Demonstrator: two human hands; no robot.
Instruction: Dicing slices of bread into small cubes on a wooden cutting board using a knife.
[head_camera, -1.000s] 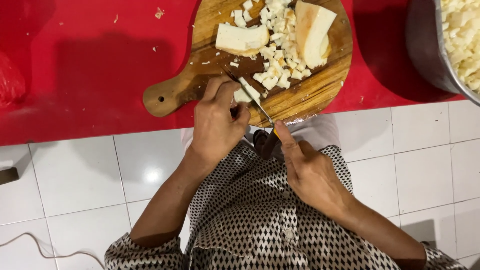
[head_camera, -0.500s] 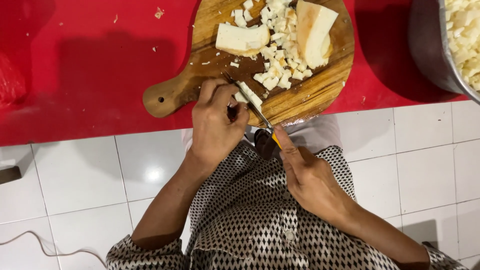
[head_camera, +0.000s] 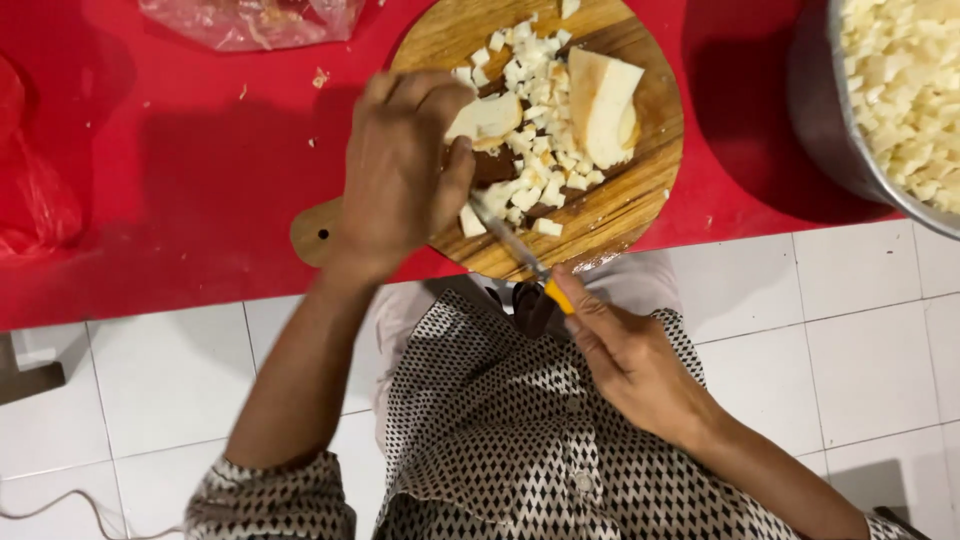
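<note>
Left hand (head_camera: 400, 170) grips a pale chunk (head_camera: 487, 117) on the round wooden cutting board (head_camera: 640, 190); right hand (head_camera: 625, 345), clasping a yellow-handled knife (head_camera: 515, 245), angles its blade up-left toward it.

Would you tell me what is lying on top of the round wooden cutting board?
On the cutting board lie many small white cubes and a larger pale wedge. The left hand covers part of another white piece and the board beneath it.

I see cutting board (head_camera: 620, 215) at surface (head_camera: 180, 200) near edge, diced pieces (head_camera: 540, 150) and two chunks on it; pot (head_camera: 890, 100) at right end; plastic bag (head_camera: 250, 20) far side, left of board.
</note>
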